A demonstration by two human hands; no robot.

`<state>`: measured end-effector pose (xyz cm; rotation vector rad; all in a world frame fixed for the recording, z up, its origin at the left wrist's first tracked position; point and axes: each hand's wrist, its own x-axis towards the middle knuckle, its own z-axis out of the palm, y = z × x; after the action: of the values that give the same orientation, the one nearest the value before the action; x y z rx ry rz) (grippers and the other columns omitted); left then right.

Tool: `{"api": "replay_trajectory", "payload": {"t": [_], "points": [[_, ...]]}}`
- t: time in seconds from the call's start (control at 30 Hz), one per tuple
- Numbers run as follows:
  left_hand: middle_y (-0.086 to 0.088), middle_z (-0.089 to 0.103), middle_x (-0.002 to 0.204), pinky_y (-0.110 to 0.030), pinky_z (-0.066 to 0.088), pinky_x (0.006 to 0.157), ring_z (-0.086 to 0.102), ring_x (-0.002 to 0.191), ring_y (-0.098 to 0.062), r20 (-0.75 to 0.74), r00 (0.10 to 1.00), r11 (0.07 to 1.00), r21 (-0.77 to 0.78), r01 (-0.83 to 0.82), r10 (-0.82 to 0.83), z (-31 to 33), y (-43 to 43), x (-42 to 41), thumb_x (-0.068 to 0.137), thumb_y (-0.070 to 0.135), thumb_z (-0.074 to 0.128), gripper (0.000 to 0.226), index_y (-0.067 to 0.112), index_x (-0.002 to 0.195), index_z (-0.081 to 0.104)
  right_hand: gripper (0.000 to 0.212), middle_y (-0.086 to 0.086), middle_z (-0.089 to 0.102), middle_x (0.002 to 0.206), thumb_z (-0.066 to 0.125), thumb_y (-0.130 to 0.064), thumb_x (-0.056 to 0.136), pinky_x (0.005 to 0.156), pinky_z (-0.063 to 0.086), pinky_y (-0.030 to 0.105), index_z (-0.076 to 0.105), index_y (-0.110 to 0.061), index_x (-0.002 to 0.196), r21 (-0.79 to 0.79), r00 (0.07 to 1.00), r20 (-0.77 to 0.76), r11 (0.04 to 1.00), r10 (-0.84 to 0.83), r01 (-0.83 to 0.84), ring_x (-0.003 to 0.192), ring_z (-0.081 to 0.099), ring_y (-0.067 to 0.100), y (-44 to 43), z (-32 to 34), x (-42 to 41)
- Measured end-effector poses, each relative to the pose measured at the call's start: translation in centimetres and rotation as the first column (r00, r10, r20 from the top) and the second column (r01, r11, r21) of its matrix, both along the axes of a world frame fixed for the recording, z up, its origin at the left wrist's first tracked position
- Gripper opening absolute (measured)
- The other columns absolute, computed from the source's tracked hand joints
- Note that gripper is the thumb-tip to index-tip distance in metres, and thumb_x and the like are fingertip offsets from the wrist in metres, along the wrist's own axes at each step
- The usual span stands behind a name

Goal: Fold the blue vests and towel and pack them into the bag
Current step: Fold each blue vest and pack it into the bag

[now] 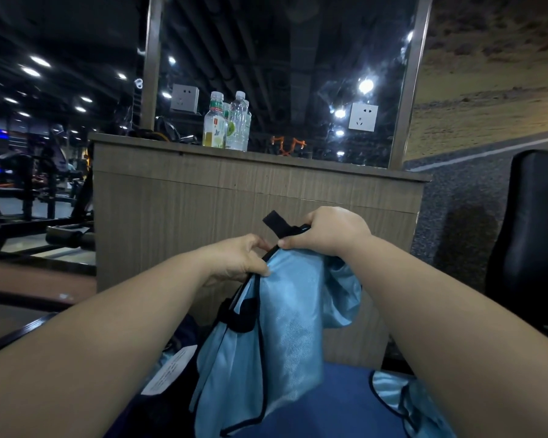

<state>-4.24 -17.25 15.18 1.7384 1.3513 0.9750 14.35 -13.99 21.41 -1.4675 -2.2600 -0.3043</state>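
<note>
A light blue vest (279, 327) with black trim hangs in the air in front of me. My left hand (239, 259) pinches its black-edged top on the left. My right hand (328, 230) grips the top on the right, where a black strap sticks up. A second light blue vest (402, 403) lies crumpled at the lower right on a darker blue cloth (323, 406), perhaps the towel. A dark bag (171, 368) with a white label lies at the lower left, partly hidden behind the hanging vest and my left arm.
A wooden counter (257, 197) stands right behind the vest, with plastic bottles (227, 123) on its ledge below a mirror. A black chair (532, 235) is on the right. Gym machines (35, 191) fill the far left.
</note>
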Motion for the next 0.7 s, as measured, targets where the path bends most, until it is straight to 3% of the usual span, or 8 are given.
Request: {"api": "replay_trajectory", "payload": {"t": [0.17, 0.3, 0.37, 0.47, 0.57, 0.7], "points": [[0.0, 0.068, 0.082, -0.025, 0.051, 0.069, 0.063, 0.074, -0.011, -0.166, 0.984, 0.997, 0.021, -0.069, 0.071, 0.0, 0.0, 0.0, 0.082, 0.005, 0.062, 0.019, 0.017, 0.095, 0.067, 0.055, -0.01, 0.062, 0.078, 0.064, -0.08, 0.064, 0.059, 0.044, 0.028, 0.062, -0.028, 0.079, 0.05, 0.997, 0.032, 0.996, -0.071, 0.07, 0.074, 0.058, 0.01, 0.0, -0.4, 0.4], [0.006, 0.067, 0.068, -0.018, 0.048, 0.057, 0.06, 0.057, -0.004, -0.063, 0.996, 0.998, 0.019, -0.057, 0.058, 0.2, -0.2, 0.5, 0.09, 0.008, 0.058, 0.013, 0.015, 0.098, 0.066, 0.049, -0.009, 0.061, 0.085, 0.066, -0.07, 0.069, 0.063, 0.044, 0.029, 0.062, -0.028, 0.095, 0.155, 0.987, 0.1, 0.982, -0.125, 0.109, 0.081, 0.058, 0.016, -0.2, -0.9, 0.4], [0.008, 0.066, 0.063, -0.018, 0.046, 0.053, 0.058, 0.052, -0.003, -0.041, 0.998, 0.999, 0.022, -0.045, 0.045, 0.2, -0.2, 0.7, 0.092, 0.008, 0.057, 0.012, 0.015, 0.098, 0.065, 0.046, -0.008, 0.063, 0.102, 0.068, -0.056, 0.073, 0.069, 0.043, 0.031, 0.059, -0.031, 0.11, 0.188, 0.986, 0.138, 0.98, -0.091, 0.064, 0.091, 0.059, 0.018, -0.2, -1.3, 0.2], [0.01, 0.065, 0.062, -0.02, 0.043, 0.054, 0.055, 0.049, -0.002, -0.044, 0.999, 0.999, 0.033, -0.023, 0.025, 0.1, -0.1, 1.3, 0.091, 0.009, 0.057, 0.013, 0.017, 0.098, 0.065, 0.061, -0.014, 0.058, 0.128, 0.067, -0.032, 0.075, 0.082, 0.047, 0.028, 0.05, -0.037, 0.133, -0.036, 0.986, 0.035, 0.986, 0.161, -0.16, 0.113, 0.057, 0.013, -0.6, -1.5, -0.2], [0.013, 0.064, 0.061, -0.019, 0.041, 0.054, 0.055, 0.049, 0.0, -0.034, 0.999, 0.997, 0.071, -0.02, 0.023, 0.2, 0.0, 1.8, 0.09, 0.009, 0.057, 0.014, 0.019, 0.092, 0.066, 0.063, -0.01, 0.055, 0.136, 0.064, -0.021, 0.08, 0.1, 0.046, 0.028, 0.047, -0.033, 0.14, -0.258, 0.925, -0.159, 0.89, 0.344, -0.375, 0.122, 0.054, 0.01, -1.0, -1.7, -1.1], [0.004, 0.067, 0.077, -0.015, 0.043, 0.051, 0.06, 0.058, -0.003, -0.006, 1.0, 0.99, 0.137, -0.016, 0.017, 0.1, 0.2, 1.6, 0.09, 0.006, 0.06, 0.014, 0.018, 0.092, 0.066, 0.047, -0.002, 0.059, 0.116, 0.055, -0.02, 0.088, 0.082, 0.048, 0.029, 0.049, -0.029, 0.134, -0.359, 0.947, -0.143, 0.876, 0.288, -0.321, 0.1, 0.059, 0.016, -1.5, -2.2, -1.4]]}}
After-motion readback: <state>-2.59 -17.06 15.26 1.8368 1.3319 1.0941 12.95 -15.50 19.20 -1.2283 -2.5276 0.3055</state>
